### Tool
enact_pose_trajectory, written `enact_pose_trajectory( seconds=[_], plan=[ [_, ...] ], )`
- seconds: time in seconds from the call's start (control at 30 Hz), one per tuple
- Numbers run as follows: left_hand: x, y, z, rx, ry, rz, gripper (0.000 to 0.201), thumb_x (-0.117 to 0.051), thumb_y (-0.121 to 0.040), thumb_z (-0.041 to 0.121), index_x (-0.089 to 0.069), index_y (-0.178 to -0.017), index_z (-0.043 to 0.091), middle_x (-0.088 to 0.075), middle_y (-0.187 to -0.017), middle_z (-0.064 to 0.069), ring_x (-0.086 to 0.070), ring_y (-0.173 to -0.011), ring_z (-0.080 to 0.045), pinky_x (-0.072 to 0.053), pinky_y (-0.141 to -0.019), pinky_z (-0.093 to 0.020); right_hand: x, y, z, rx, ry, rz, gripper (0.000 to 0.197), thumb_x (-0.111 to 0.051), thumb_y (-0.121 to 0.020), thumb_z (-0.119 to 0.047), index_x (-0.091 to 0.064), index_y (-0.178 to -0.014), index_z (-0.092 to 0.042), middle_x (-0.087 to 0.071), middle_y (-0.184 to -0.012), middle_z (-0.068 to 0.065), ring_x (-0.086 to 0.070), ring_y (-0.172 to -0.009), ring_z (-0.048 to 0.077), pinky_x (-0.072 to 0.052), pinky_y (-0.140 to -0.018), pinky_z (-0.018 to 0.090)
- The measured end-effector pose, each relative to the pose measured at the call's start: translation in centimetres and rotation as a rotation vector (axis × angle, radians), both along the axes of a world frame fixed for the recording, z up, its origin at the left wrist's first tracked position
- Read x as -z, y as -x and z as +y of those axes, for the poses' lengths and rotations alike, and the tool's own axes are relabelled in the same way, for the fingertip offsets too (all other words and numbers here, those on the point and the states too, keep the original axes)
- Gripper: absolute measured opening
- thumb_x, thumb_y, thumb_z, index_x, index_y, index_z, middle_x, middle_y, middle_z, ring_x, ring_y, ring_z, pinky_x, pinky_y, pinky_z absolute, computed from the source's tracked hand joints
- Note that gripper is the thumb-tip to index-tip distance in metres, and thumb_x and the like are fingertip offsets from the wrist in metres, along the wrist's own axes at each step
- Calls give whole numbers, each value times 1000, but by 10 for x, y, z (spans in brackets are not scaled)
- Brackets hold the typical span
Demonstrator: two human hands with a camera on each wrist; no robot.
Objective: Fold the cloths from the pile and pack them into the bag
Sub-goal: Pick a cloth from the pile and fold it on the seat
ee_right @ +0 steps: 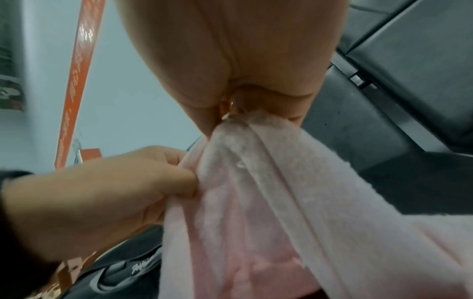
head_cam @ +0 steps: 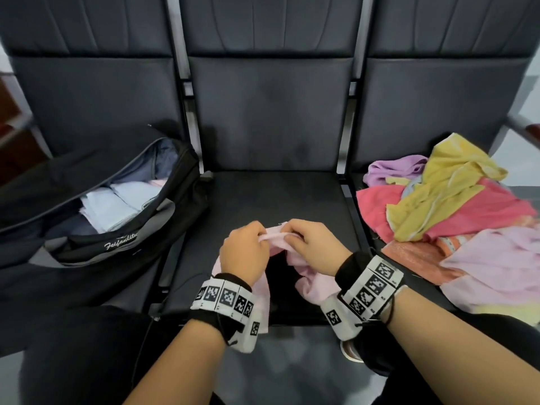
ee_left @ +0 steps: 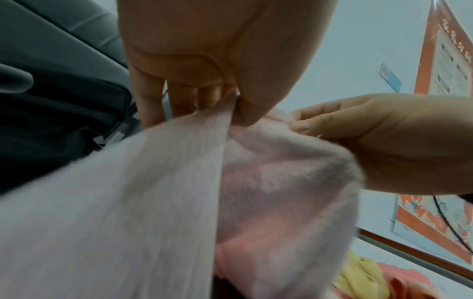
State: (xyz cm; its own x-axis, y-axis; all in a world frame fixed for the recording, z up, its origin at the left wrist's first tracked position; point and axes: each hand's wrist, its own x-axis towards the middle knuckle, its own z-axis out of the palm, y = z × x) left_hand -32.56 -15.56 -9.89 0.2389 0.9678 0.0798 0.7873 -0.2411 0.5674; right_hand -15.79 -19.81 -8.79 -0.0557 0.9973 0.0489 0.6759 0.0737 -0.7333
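Hanging from two close-set pinches, a pale pink cloth (head_cam: 309,280) is held above the middle seat (head_cam: 280,200) in the head view; its top edge is gripped by the left hand (head_cam: 244,252) and the right hand (head_cam: 312,244), which sit just beside each other. The open black bag (head_cam: 122,217), with folded pale cloths inside, is seen on the left seat, and the pile (head_cam: 450,206) of yellow, coral and purple cloths on the right seat.

In the left wrist view, the edge is pinched between thumb and fingertips (ee_left: 207,97), while the other hand holds a bunched part nearby. An uneven fold is likely if corners are not found, since the fabric is gathered rather than spread.

In the right wrist view, the cloth is clamped in curled fingers (ee_right: 289,105). A slip is possible, because only a narrow strip is held, and the lower end could then be dropped to the floor.
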Motion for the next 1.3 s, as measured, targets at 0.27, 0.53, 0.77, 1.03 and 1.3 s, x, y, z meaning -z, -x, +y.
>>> enact_pose_trajectory(
  seconds=[0.27, 0.53, 0.77, 1.03, 1.3],
  plan=[
    [-15, 56, 14, -174, -187, 104, 22, -55, -84, 5, -68, -80, 22, -63, -87, -3, -60, -79, -34, -39, -63, -35, -17, -44, 3, 315, -173, 89, 13, -52, -97, -15, -60, -91, -24, -63, -86, -12, -57, -83, 0, -41, -74, 16],
    [-14, 78, 23, -193, -69, -183, 27, -51, -83, 0, -65, -80, 24, -66, -77, 2, -62, -79, -27, -47, -73, -34, -24, -44, 0, 362, -206, 255, 14, -57, -95, -14, -65, -88, -24, -65, -84, -12, -57, -78, 1, -44, -74, 21],
    [-21, 43, 5, 37, 42, -463, 43, -46, -87, -1, -58, -103, 36, -61, -64, 7, -58, -64, -6, -43, -61, -17, -31, -10, -8, 100, -114, 218, 20, -57, -95, -16, -71, -90, -30, -72, -91, -16, -65, -90, -1, -48, -83, 19],
    [-45, 7, -17, 299, 249, -503, 25, -53, -85, 20, -76, -90, 30, -74, -86, 3, -69, -85, -17, -53, -72, -31, -39, 5, -18, -23, -85, 291, 25, -57, -87, -9, -59, -99, -31, -72, -82, -3, -66, -78, 18, -53, -76, 35],
    [-34, 8, -21, 249, 88, -387, 18, -75, -87, 37, -70, -78, 22, -68, -74, 9, -62, -73, -5, -46, -63, -18, -31, 7, -25, 47, -111, 134, 27, -55, -80, -6, -54, -87, -32, -66, -71, -10, -56, -62, 5, -44, -62, 17]
  ],
)
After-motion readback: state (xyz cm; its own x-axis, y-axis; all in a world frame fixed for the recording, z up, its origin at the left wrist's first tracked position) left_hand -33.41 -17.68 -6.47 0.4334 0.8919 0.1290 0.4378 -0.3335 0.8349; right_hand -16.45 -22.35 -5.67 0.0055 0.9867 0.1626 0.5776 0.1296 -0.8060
